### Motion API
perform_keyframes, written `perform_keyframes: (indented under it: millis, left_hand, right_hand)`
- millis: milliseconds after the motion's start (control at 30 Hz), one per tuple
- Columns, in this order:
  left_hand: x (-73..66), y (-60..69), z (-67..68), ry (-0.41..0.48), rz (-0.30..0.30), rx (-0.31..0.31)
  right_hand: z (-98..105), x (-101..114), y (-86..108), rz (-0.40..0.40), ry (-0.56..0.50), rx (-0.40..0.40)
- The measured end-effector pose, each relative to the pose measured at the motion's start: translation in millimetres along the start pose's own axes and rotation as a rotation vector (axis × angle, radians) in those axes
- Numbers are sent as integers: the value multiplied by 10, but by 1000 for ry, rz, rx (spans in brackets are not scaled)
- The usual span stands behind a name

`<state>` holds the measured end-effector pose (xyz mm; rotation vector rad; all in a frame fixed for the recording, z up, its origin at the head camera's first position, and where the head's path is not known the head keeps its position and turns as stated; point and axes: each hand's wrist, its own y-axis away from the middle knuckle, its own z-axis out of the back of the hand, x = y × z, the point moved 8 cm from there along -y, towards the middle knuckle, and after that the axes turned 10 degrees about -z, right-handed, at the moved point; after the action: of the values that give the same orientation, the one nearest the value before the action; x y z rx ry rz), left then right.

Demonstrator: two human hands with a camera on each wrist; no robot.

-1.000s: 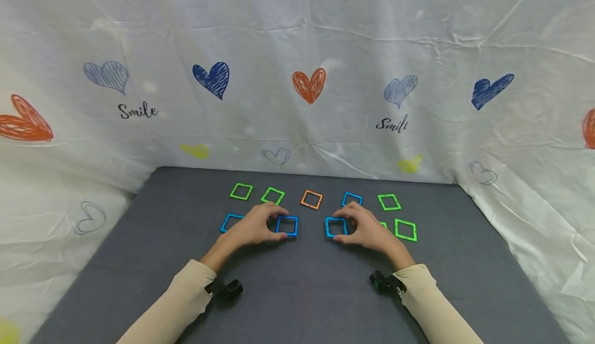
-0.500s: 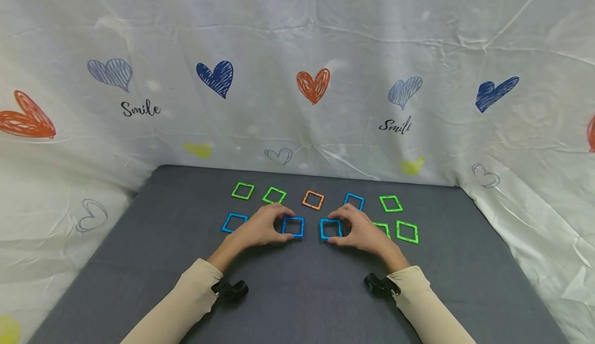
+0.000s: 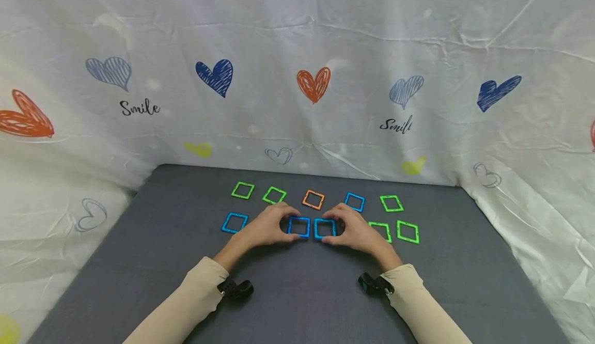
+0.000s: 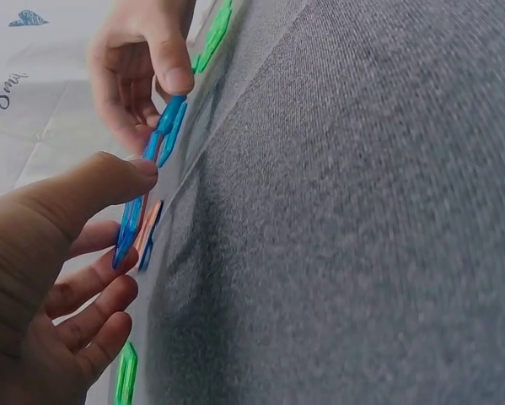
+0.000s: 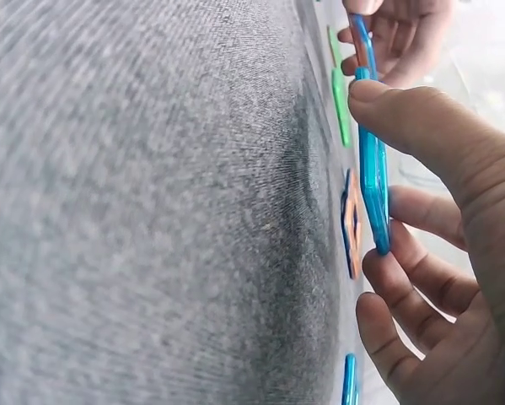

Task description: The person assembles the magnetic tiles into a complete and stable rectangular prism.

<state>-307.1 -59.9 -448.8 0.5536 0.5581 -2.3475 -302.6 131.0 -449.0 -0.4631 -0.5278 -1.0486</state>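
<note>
Over at left, a loose blue square (image 3: 239,214) lies on the grey table (image 3: 302,292), near the left hand (image 3: 268,226), whose thumb and fingers pinch a darker blue frame (image 3: 309,228). Across a narrow gap, a lighter blue frame (image 3: 316,229) is pinched likewise by the right hand (image 3: 355,229), with a green square (image 3: 379,223) just beside that hand and another green square (image 3: 408,223) farther right.

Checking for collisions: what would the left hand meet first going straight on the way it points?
Likely the lighter blue frame in the right hand, beyond a small gap from the darker blue frame in the left hand; depth is unclear.
</note>
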Motion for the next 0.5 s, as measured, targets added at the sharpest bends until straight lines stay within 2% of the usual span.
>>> perform_keyframes:
  millis: [500]
  left_hand:
    - [-41, -64, -49, -20, -8, 4]
  right_hand:
    - [-12, 21, -8, -2, 8, 2]
